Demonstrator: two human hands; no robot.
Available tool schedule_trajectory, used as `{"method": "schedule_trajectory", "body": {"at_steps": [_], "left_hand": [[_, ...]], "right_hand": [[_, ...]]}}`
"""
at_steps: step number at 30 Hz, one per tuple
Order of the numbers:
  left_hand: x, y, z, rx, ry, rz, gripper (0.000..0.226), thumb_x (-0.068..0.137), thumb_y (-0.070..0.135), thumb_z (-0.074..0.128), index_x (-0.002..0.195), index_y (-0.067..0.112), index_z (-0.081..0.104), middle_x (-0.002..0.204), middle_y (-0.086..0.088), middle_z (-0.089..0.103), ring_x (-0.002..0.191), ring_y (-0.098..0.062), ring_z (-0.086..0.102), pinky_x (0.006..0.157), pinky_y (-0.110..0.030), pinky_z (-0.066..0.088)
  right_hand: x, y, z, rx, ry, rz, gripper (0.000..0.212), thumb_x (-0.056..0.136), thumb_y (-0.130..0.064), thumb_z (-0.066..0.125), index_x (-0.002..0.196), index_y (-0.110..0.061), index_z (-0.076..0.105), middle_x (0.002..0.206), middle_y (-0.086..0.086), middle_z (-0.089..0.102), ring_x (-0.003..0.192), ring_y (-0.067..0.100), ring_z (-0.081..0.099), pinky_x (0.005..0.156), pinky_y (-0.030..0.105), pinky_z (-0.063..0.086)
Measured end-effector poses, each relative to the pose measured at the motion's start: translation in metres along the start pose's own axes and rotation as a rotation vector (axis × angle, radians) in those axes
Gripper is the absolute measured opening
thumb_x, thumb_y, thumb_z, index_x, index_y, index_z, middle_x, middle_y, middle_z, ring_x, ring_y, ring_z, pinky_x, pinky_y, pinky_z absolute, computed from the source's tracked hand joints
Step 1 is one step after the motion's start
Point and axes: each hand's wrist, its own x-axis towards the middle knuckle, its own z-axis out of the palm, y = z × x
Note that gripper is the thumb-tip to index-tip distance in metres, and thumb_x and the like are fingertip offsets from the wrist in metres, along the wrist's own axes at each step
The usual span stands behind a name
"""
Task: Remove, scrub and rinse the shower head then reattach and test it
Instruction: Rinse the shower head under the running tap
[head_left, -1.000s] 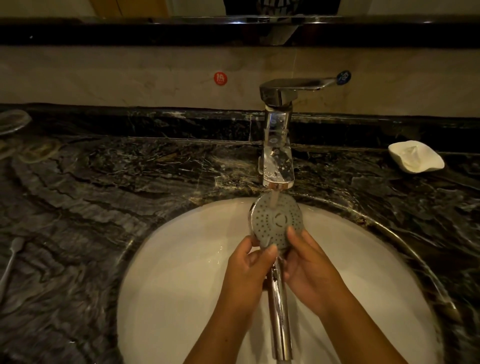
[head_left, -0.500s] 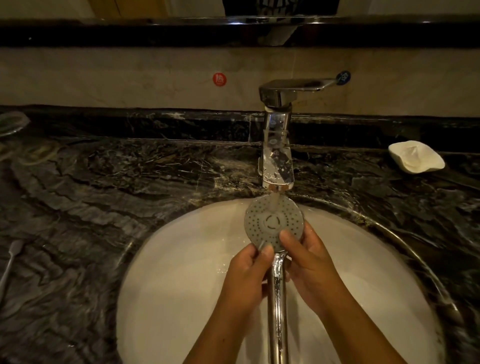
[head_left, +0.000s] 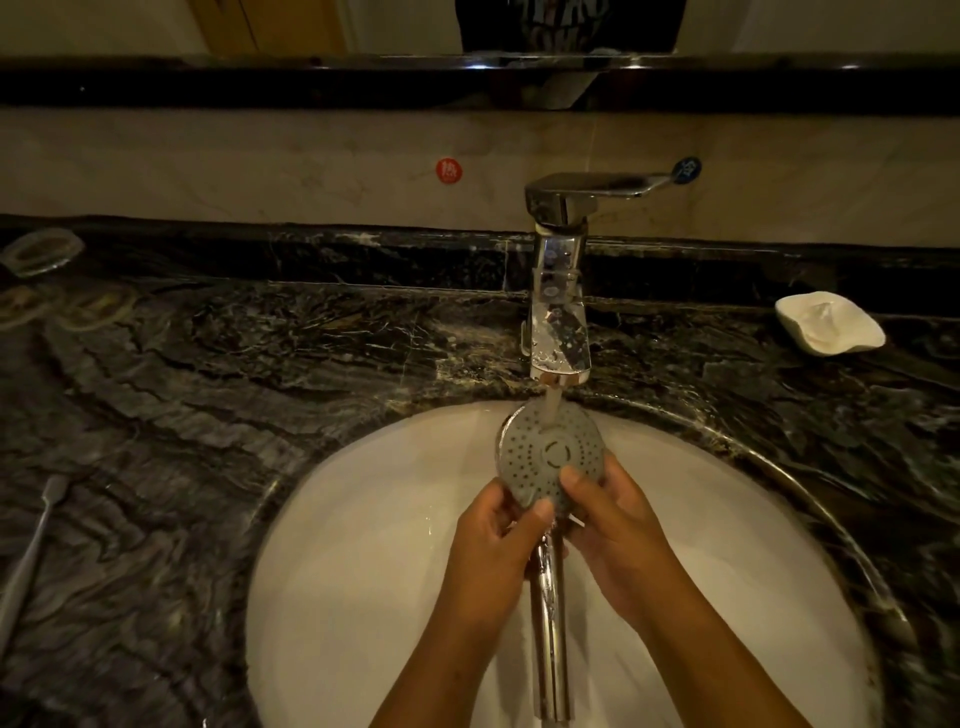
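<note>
Dim bathroom, black marble countertop (head_left: 218, 395) around a white oval sink basin (head_left: 363, 571), beige tiled wall behind with a red round sticker (head_left: 449, 170) and a blue round sticker (head_left: 686, 169). Chrome faucet (head_left: 558, 291) runs a thin stream of water (head_left: 551, 410) onto the shower head (head_left: 545, 452), held over the basin just under the spout, grey nozzle face up toward the camera, chrome handle (head_left: 549, 623) pointing down toward the person. Left hand (head_left: 493, 551) curls around the lower left edge of the head, thumb on the face. Right hand (head_left: 618, 535) grips the lower right edge, thumb pressed on the nozzle face. White soap dish (head_left: 830, 323) on the counter far right. Toothbrush (head_left: 31, 551) lies on the counter far left. Clear dish (head_left: 41, 250) at back left.
</note>
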Motion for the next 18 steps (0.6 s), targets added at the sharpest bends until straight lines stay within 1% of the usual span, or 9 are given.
{"method": "schedule_trajectory", "body": {"at_steps": [2,4,6,8,10,11,13,15,18], "left_hand": [[0.000,0.001,-0.001,-0.020,-0.014,-0.021,0.026,0.092,0.030,0.063,0.118,0.028,0.064,0.108,-0.003,0.074,0.095,-0.026,0.072,0.085,-0.051,0.058],[-0.001,0.002,-0.001,-0.055,-0.051,-0.049,0.023,0.094,0.029,0.060,0.117,0.026,0.066,0.103,-0.009,0.074,0.086,-0.028,0.072,0.080,-0.048,0.060],[-0.002,0.002,-0.002,-0.074,-0.084,-0.071,0.023,0.095,0.031,0.060,0.117,0.025,0.066,0.100,-0.014,0.073,0.082,-0.028,0.071,0.077,-0.049,0.059],[-0.002,0.003,-0.002,-0.095,-0.101,-0.094,0.025,0.094,0.032,0.060,0.117,0.023,0.066,0.098,-0.016,0.072,0.081,-0.029,0.070,0.078,-0.051,0.058],[-0.001,0.003,-0.002,-0.125,-0.107,-0.108,0.026,0.094,0.030,0.061,0.117,0.019,0.066,0.097,-0.018,0.072,0.080,-0.030,0.070,0.075,-0.049,0.058],[-0.001,0.004,-0.003,-0.144,-0.111,-0.111,0.027,0.093,0.029,0.061,0.117,0.017,0.065,0.097,-0.018,0.072,0.079,-0.031,0.070,0.072,-0.047,0.057],[-0.002,0.006,-0.004,-0.172,-0.129,-0.112,0.026,0.093,0.026,0.061,0.116,0.013,0.065,0.096,-0.019,0.072,0.078,-0.031,0.069,0.070,-0.044,0.056],[-0.002,0.007,-0.004,-0.183,-0.144,-0.113,0.024,0.094,0.023,0.060,0.115,0.012,0.065,0.095,-0.019,0.072,0.078,-0.031,0.068,0.069,-0.043,0.056],[-0.002,0.008,-0.002,-0.209,-0.135,-0.110,0.024,0.093,0.021,0.060,0.115,0.011,0.064,0.094,-0.021,0.072,0.078,-0.031,0.068,0.070,-0.044,0.056]], "right_hand": [[-0.001,-0.001,0.000,-0.109,0.036,-0.038,0.047,0.085,-0.026,0.068,0.130,-0.025,0.056,0.120,0.002,0.071,0.111,0.020,0.069,0.086,0.038,0.059],[-0.001,-0.006,-0.001,-0.220,0.077,-0.082,0.039,0.087,-0.020,0.068,0.124,-0.024,0.058,0.118,0.002,0.070,0.108,0.018,0.069,0.080,0.033,0.060],[0.000,-0.014,-0.003,-0.317,0.103,-0.111,0.033,0.089,-0.013,0.068,0.117,-0.024,0.057,0.116,0.001,0.069,0.105,0.017,0.069,0.076,0.028,0.060],[0.002,-0.026,-0.004,-0.436,0.089,-0.136,0.037,0.088,-0.011,0.071,0.117,-0.026,0.054,0.116,-0.004,0.066,0.106,0.013,0.067,0.076,0.025,0.059],[0.004,-0.042,-0.004,-0.590,0.042,-0.156,0.047,0.086,-0.015,0.073,0.125,-0.028,0.050,0.119,-0.011,0.063,0.108,0.006,0.063,0.076,0.023,0.058],[0.006,-0.051,-0.003,-0.671,0.017,-0.167,0.047,0.087,-0.018,0.073,0.126,-0.030,0.049,0.118,-0.013,0.062,0.107,0.004,0.062,0.075,0.022,0.057],[0.010,-0.070,-0.001,-0.803,-0.001,-0.210,0.031,0.091,-0.021,0.068,0.118,-0.031,0.055,0.111,-0.013,0.063,0.102,0.005,0.062,0.072,0.020,0.055],[0.016,-0.089,0.002,-0.855,0.008,-0.245,0.017,0.093,-0.019,0.064,0.106,-0.031,0.062,0.105,-0.010,0.066,0.098,0.008,0.064,0.074,0.022,0.054],[0.024,-0.112,0.009,-0.875,0.010,-0.239,0.011,0.094,-0.017,0.063,0.103,-0.022,0.065,0.100,0.003,0.070,0.094,0.018,0.068,0.080,0.035,0.059]]}}
